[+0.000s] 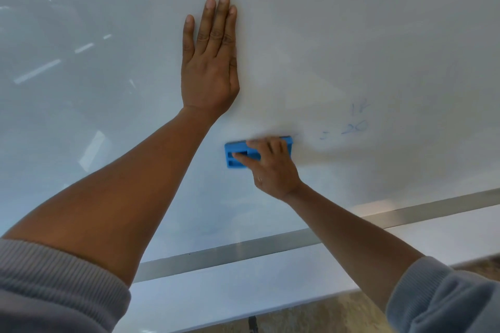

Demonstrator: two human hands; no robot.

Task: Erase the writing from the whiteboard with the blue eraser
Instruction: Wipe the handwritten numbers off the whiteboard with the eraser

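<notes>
The whiteboard (pixel 351 21) fills most of the view. My right hand (pixel 270 167) grips the blue eraser (pixel 235 155) and presses it flat against the board, low and near the centre. Faint blue writing (pixel 354 121), some half-smudged digits, sits to the right of the eraser and a little higher. My left hand (pixel 211 62) rests flat on the board above the eraser, fingers together and pointing up, holding nothing.
A metal frame strip (pixel 243 251) runs along the board's lower edge, with a white wall band (pixel 243 295) below it. Patterned floor (pixel 324 313) shows at the bottom. Light reflections streak the board's left side.
</notes>
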